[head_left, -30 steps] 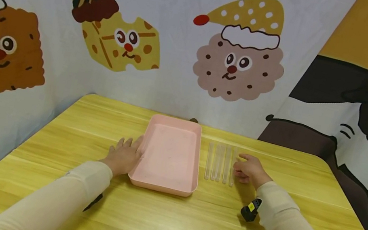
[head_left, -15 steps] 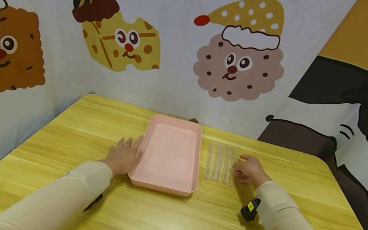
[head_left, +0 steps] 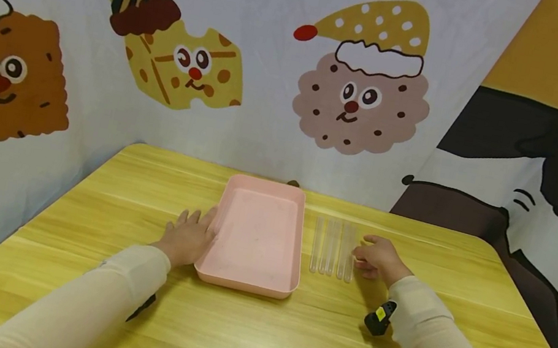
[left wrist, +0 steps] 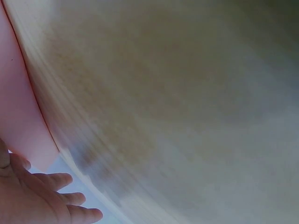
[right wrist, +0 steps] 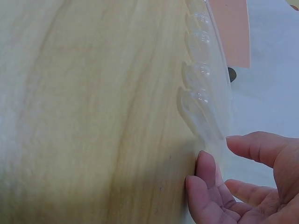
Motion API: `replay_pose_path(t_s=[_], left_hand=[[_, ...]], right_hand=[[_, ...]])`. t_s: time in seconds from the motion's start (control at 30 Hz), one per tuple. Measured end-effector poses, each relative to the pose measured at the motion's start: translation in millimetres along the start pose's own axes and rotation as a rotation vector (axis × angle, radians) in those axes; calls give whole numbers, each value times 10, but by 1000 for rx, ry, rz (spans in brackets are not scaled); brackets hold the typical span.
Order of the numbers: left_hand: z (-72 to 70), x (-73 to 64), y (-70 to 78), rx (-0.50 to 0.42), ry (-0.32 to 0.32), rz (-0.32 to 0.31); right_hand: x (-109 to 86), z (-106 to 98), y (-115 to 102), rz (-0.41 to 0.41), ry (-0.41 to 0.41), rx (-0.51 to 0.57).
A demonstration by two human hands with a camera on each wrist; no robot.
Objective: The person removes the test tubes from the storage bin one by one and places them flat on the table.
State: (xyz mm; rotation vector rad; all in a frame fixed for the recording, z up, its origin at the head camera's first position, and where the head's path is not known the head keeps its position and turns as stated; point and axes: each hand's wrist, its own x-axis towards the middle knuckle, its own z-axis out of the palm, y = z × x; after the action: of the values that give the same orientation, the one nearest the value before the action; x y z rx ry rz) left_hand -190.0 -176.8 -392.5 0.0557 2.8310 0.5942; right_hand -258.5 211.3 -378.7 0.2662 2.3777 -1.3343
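Note:
My left hand [head_left: 187, 239] lies with fingers spread against the left side of a pink rectangular tray [head_left: 248, 285]. In the left wrist view, the spread fingers [left wrist: 77, 215] show beside the tray's pink wall [left wrist: 23, 112]. To the tray's right, several clear test tubes lie side by side, rounded ends toward me. My right hand [head_left: 378, 259] is at the right side of the outermost test tube [head_left: 349, 267]. In the right wrist view, its thumb and bent fingers stand apart close to that tube [right wrist: 203, 114], not closed round it.
A yellow wood-grain table [head_left: 249, 343] bears everything. Behind it hangs a white cloth [head_left: 256, 145] printed with cartoon snacks. A black wrist device [head_left: 379, 317] sits under the right sleeve.
The rightmost test tube has shifted slightly left, closer to its neighbour. The left hand and the tray stay put; the right hand hardly moves.

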Motion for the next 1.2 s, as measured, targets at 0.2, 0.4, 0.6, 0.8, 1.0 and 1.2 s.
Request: replay_pose_path(t_s=[0.2,0.4,0.6,0.8,1.0,1.2], left_hand=[[-3,-2,7,-3,3,0],[2,-8,4,-19,-1,-6],[3,-7,-5,-27,-3,-6],[12,5,-9,-21,-12,-5],[16,17,-8,-17,-7,-4],[14,9,-4,-16,-6,-7]], right_hand=[[-12,-8,8,-2,4,21],[-10,-26,-4,-7,13,42],[-12,-5,-86,-46,21,10],[-23,24,-242,-99,16,15],[-15,89,-409,-129,16,66],[0,210,-536,-153,23,144]])
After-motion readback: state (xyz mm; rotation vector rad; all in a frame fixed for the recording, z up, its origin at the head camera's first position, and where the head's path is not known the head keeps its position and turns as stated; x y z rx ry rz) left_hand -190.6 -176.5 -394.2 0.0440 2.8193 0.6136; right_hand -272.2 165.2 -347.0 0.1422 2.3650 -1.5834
